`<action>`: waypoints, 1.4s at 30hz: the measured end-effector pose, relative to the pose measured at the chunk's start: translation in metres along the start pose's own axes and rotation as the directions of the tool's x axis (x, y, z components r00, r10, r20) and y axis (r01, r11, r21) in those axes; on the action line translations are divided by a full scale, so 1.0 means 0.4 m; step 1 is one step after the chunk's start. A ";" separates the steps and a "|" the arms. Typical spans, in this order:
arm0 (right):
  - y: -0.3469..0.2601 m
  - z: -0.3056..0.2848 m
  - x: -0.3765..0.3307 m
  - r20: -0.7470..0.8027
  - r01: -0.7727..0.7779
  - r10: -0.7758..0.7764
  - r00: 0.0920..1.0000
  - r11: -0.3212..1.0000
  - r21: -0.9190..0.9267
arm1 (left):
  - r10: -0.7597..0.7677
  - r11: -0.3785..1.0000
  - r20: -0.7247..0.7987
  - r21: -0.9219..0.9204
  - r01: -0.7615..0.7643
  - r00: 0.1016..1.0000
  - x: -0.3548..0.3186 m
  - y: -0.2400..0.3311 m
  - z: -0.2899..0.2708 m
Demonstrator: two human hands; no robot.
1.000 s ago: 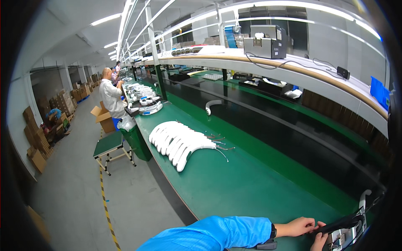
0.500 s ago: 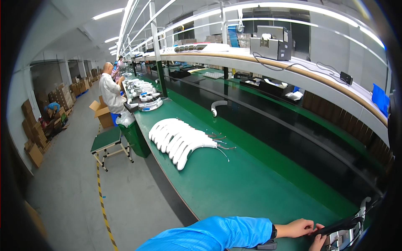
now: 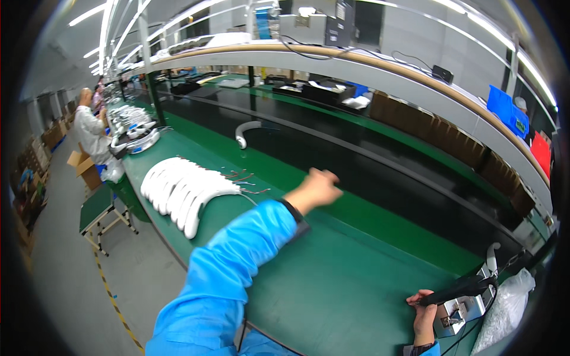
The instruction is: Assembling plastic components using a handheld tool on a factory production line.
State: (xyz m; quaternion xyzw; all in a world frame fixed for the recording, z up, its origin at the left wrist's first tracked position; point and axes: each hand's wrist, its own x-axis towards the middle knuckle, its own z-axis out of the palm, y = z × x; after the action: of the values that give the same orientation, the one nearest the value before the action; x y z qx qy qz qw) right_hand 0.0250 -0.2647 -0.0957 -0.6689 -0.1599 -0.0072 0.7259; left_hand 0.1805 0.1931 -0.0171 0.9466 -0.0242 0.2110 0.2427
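My left hand, in a blue sleeve with a black wristband, is stretched out over the far side of the green bench. Motion smears its fingers. Left of that arm lies a row of several curved white plastic pieces with thin wires at their far ends. One more curved white piece rests on the black conveyor strip beyond. At the lower right, my right hand has its fingers closed round the near end of a long black part. Beside it is a metal fixture.
A clear plastic bag stands right of the fixture, with black cables near it. Over the conveyor runs a long shelf with a metal box and a blue bin. A person in white stands far left, near a green-topped stool.
My left hand has left the black part and swung left and forward over the bench. My right hand stays at the black part. The view has turned right.
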 end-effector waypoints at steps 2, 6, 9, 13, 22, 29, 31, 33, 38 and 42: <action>-0.009 0.007 0.001 -0.074 -0.034 0.032 0.997 0.999 -0.026 | -0.422 0.900 -0.012 0.113 0.421 0.906 0.065 -0.179 -0.056; 0.003 0.012 0.017 -0.113 -0.031 0.030 0.993 0.999 -0.006 | -0.653 0.700 -0.251 0.162 0.696 0.715 0.143 -0.540 -0.081; 0.011 0.012 0.022 -0.152 -0.058 0.058 0.987 0.998 0.003 | -0.619 0.693 -0.344 0.185 0.697 0.706 0.153 -0.689 -0.085; 0.016 0.024 0.032 -0.193 -0.074 0.071 0.979 0.997 -0.010 | -0.640 0.713 -0.224 0.183 0.676 0.735 0.191 -0.773 -0.079; 0.016 0.018 0.030 -0.202 -0.074 0.073 0.977 0.997 0.004 | -0.443 0.871 -0.407 0.016 0.491 0.799 0.220 -0.785 -0.087; 0.033 -0.022 0.018 -0.194 -0.116 0.136 0.972 0.987 0.109 | -0.487 0.354 0.239 -0.825 0.440 0.840 0.127 -0.308 -0.192; 0.029 -0.026 0.019 -0.145 -0.102 0.119 0.982 0.988 0.118 | -0.352 0.283 0.370 -0.834 0.474 0.860 0.052 -0.174 -0.215; 0.024 -0.026 0.019 -0.107 -0.098 0.111 0.988 0.988 0.115 | -0.227 0.249 0.469 -0.819 0.516 0.854 -0.025 -0.041 -0.232; 0.002 -0.033 -0.002 -0.133 0.107 -0.114 0.985 0.992 -0.064 | -0.013 0.180 0.580 -0.800 0.573 0.814 -0.197 0.189 -0.212; -0.068 -0.002 -0.065 -0.236 0.218 -0.240 0.941 0.969 -0.117 | 0.036 0.107 0.628 -0.776 0.621 0.778 -0.308 0.311 -0.196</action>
State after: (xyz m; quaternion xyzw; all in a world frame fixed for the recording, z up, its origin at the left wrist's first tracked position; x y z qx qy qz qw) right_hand -0.0058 -0.2736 -0.0756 -0.6711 -0.1440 -0.1826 0.7039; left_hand 0.0196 0.1132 0.0502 0.5661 -0.0152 -0.1644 0.8076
